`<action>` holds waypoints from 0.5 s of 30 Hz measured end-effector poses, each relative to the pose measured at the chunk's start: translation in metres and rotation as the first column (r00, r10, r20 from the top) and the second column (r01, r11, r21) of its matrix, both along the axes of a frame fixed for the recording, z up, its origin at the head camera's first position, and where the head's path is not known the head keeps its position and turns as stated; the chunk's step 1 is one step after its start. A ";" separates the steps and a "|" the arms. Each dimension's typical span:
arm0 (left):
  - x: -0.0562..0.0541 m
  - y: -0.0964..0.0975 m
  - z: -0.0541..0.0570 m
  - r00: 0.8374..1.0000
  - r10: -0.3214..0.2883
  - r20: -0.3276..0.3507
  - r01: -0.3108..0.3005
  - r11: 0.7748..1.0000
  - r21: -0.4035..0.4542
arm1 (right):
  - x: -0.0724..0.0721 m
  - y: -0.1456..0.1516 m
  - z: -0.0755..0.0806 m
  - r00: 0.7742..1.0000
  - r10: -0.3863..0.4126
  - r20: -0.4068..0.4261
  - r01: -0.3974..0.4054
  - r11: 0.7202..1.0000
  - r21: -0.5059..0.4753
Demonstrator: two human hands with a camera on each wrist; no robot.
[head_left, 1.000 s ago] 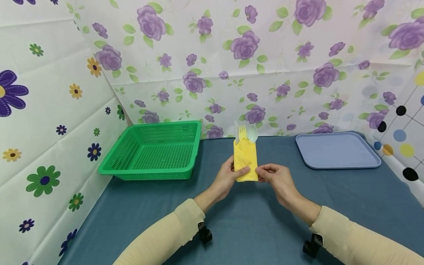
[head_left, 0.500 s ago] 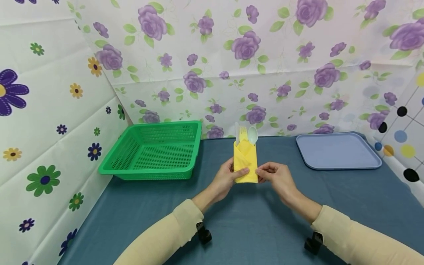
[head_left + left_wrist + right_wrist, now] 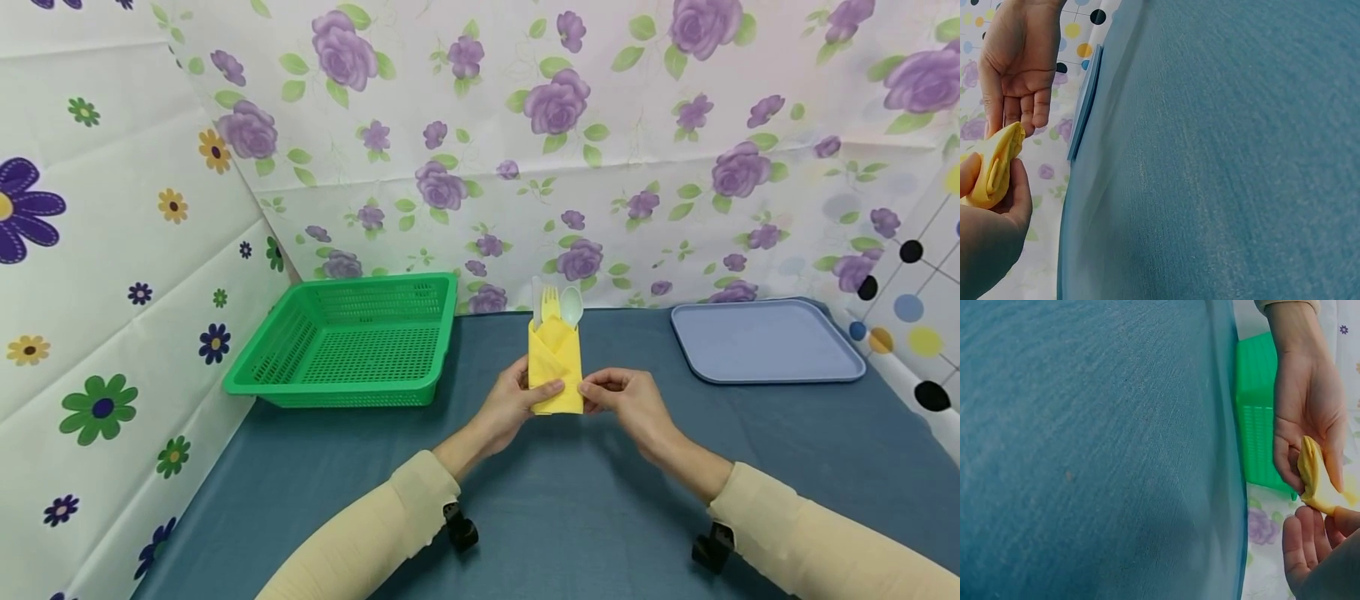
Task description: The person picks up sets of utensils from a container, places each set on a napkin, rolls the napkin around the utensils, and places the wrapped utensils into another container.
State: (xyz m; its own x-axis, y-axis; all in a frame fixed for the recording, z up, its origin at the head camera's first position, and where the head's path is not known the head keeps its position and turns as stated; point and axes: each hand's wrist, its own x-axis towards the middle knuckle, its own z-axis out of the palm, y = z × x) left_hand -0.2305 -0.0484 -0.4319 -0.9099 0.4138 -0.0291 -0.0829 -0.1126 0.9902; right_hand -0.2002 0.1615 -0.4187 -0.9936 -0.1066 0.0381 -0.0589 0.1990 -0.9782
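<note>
A yellow napkin [image 3: 557,367], folded into a pocket, is held upright above the table in the head view. Out of its top stick a whitish knife [image 3: 537,302], a yellow fork [image 3: 551,302] and a pale green spoon [image 3: 572,307]. My left hand [image 3: 517,398] grips the pocket from the left, thumb across its front and fingers behind. With thumb and forefinger my right hand [image 3: 622,402] pinches the lower right edge. The left wrist view shows the napkin's folded bottom end [image 3: 999,165] between both hands; the right wrist view shows the same napkin [image 3: 1316,478] from the other side.
A green perforated basket [image 3: 352,387] stands at the back left of the blue-covered table [image 3: 540,525]. At the back right lies a grey-blue tray [image 3: 765,342]. Flowered cloth [image 3: 480,142] hangs behind the table, with patterned sheets at both sides.
Almost nothing differs. The napkin pocket and both hands have shifted only by a few pixels, with both grips the same.
</note>
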 end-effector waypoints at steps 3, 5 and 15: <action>0.001 0.000 0.000 1.000 0.021 -0.005 -0.021 1.000 -0.004 | 0.000 0.001 0.001 1.000 0.012 0.010 -0.012 1.000 -0.009; 0.002 0.001 0.001 0.999 0.037 -0.011 -0.037 0.999 -0.008 | -0.001 0.002 0.001 1.000 0.022 0.018 -0.022 1.000 -0.019; 0.002 0.005 0.003 0.996 0.088 -0.029 -0.089 0.996 -0.023 | 0.002 0.002 0.001 0.998 0.028 0.055 -0.027 0.999 -0.017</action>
State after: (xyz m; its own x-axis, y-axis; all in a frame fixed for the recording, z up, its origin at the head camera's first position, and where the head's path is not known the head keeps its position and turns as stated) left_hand -0.2288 -0.0433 -0.4284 -0.9436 0.3309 -0.0123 -0.0459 -0.0939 0.9945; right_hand -0.1978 0.1639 -0.4178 -0.9909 -0.1338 -0.0151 -0.0096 0.1817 -0.9833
